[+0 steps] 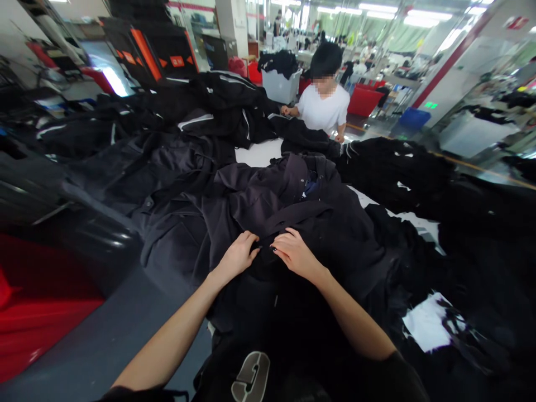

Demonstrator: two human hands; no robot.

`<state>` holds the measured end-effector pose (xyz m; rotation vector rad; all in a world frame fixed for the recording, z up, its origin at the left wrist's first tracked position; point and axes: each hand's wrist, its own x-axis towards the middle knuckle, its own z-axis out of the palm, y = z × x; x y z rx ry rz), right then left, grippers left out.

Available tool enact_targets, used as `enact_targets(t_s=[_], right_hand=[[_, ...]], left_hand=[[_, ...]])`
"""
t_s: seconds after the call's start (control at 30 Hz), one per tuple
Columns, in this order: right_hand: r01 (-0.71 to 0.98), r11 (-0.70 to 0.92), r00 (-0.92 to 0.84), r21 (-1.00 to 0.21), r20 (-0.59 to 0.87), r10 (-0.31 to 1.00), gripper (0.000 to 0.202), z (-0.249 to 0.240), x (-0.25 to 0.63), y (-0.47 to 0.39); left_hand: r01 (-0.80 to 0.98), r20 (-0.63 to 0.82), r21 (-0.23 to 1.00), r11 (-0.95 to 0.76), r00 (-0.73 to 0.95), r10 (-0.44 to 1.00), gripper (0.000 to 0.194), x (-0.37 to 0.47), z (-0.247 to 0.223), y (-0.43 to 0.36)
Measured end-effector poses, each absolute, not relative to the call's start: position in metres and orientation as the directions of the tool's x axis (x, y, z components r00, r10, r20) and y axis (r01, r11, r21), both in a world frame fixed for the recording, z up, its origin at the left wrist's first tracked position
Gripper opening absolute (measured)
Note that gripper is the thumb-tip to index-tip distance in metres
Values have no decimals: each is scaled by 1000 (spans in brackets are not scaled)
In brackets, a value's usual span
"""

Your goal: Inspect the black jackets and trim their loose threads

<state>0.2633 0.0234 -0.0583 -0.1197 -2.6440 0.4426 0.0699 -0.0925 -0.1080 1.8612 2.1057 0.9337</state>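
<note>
Garment, dark: lying rumpled across the bench. Left hand, right hand: touching its near part, fingers curling half-closed; whether they are pinching cloth, I cannot tell.

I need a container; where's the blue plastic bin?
Upper right of the head view, the blue plastic bin sits by the white pillar, beyond the black cloth pile.

A garment workshop is seen here: the worktop is heaped with dark clothes, a bin is piled with fabric, strip lights are lit!
</note>
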Motion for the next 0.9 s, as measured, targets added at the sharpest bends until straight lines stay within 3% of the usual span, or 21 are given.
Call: enact_targets(t_s=[0.1,0.27,0.37,0.5,0.63,0.77,0.9], right_hand=[[29,958,-904,-285,401,146,19,-59,263,23],[54,973,-900,-224,412,145,19,-57,265,26],[79,981,-900,-176,412,146,21,-49,266,30],[83,989,-908,-122,401,126,23,-37,264,35],[73,995,-929,-63,358,91,25,-32,262,38],[63,998,-957,-4,284,61,23,-34,260,37],[66,997,-966,34,251,56,23,-33,255,35]], left_hand=[[829,264,559,24,-205,943,4,67,-116,-88],[593,158,803,49,-292,943,14,65,-93,-83],[457,121,888,41,-320,940,21,66,-69,-82],[451,126,892,-7,-234,964,18,68,-46,-80],[532,13,845,42,-100,995,17,68,-40,-79],[634,-4,769,85,-128,992,27,66,-40,-78],[603,7,795,66,-119,993,28,65,-41,-75]])
